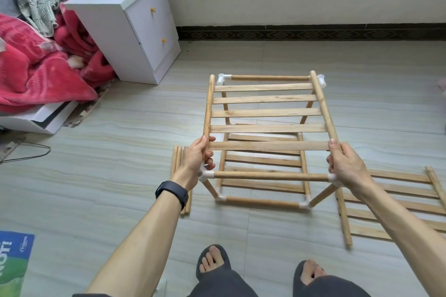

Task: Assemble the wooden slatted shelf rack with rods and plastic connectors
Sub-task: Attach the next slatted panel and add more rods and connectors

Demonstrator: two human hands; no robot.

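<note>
A partly built wooden rack frame (270,176) of rods joined by white plastic connectors (223,78) stands on the tiled floor. A lower slatted shelf (263,160) lies inside it. Above the frame I hold a slatted shelf panel (265,113) level, its near end at the top front rod. My left hand (199,154) grips the panel's left side rod near its near end. My right hand (344,163) grips the right side rod the same way. The near ends of both side rods are hidden by my hands.
Another slatted panel (395,202) lies flat on the floor at right. Loose rods (177,176) lie left of the frame under my left wrist. A white two-drawer cabinet (135,29) and red blankets (41,65) sit at back left. My feet (213,261) are just in front.
</note>
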